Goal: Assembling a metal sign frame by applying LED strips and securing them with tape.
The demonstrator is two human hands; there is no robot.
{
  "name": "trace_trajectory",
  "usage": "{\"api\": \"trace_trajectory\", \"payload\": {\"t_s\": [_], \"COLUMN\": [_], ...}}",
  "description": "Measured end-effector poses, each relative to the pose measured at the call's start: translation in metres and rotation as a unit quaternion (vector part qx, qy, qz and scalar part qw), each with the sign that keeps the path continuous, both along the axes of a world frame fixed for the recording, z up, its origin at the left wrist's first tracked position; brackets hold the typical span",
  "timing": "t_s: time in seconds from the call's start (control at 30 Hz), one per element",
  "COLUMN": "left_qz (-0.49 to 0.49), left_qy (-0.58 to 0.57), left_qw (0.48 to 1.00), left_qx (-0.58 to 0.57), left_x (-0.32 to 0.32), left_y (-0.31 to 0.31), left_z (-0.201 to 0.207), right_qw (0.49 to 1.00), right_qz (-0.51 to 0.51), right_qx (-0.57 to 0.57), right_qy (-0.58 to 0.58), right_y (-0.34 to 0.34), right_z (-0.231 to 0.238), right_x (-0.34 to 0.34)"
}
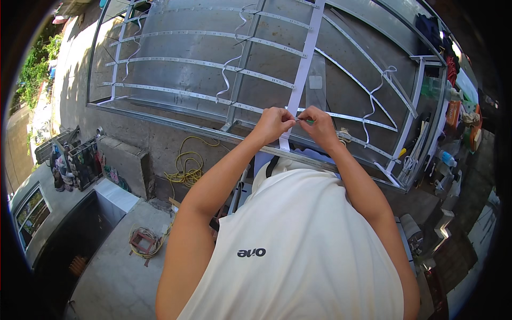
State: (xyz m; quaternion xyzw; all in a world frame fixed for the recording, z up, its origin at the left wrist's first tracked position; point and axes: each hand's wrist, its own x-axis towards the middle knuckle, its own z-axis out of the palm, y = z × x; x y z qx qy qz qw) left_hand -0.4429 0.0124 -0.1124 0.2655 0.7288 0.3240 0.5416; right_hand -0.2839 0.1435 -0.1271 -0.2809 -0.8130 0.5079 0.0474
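Observation:
My left hand (pixel 274 126) and my right hand (pixel 318 127) meet over the near edge of a large metal frame (pixel 176 122), fingertips pinched close together. Between them is a small, thin, dark greenish piece (pixel 306 121), too small to name; it appears to lie in my right fingers. What my left fingertips pinch is hidden. Right by my hands runs a white flat bar (pixel 305 69), crossing the frame from near to far. Rigid white LED strips (pixel 176 61) lie across the frame on both sides of it. A loose white wire (pixel 224 80) links several strips on the left.
Yellow cable (pixel 189 166) lies on the ground left of my arm, and another coil (pixel 146 242) sits on the concrete nearer. A concrete block (pixel 125 162) stands at left. Tools and cable ties (pixel 413 157) crowd the frame's right corner, with bags and clutter (pixel 453 154) beyond.

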Motion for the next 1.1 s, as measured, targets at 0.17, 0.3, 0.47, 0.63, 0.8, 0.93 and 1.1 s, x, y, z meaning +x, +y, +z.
{"api": "trace_trajectory", "payload": {"t_s": [0.17,0.3,0.47,0.63,0.8,0.93,1.1], "left_qz": [-0.008,-0.002,-0.011,-0.022,-0.034,-0.051,-0.069], "left_qy": [0.01,0.034,0.049,0.073,0.101,0.191,0.254], "left_qw": [1.0,0.999,0.997,0.995,0.991,0.974,0.954], "left_qx": [0.006,0.03,0.05,0.068,0.075,0.112,0.14], "left_x": [0.001,0.004,0.007,0.01,0.017,0.026,0.029], "left_y": [0.0,0.001,0.0,0.001,0.006,0.01,0.008], "left_z": [-0.002,0.002,0.001,-0.001,0.006,0.005,0.003], "right_qw": [0.993,0.97,0.966,0.969,0.97,0.975,0.98], "right_qz": [0.013,-0.022,-0.011,-0.03,-0.041,-0.045,-0.038], "right_qx": [-0.088,-0.229,-0.247,-0.23,-0.223,-0.205,-0.176], "right_qy": [-0.072,-0.084,-0.076,-0.086,-0.084,-0.068,-0.089], "right_y": [0.004,0.01,0.012,0.011,0.01,0.007,0.006], "right_z": [0.008,-0.004,-0.005,-0.006,-0.007,-0.005,0.005], "right_x": [0.0,0.007,0.009,0.007,0.006,0.006,0.004]}}
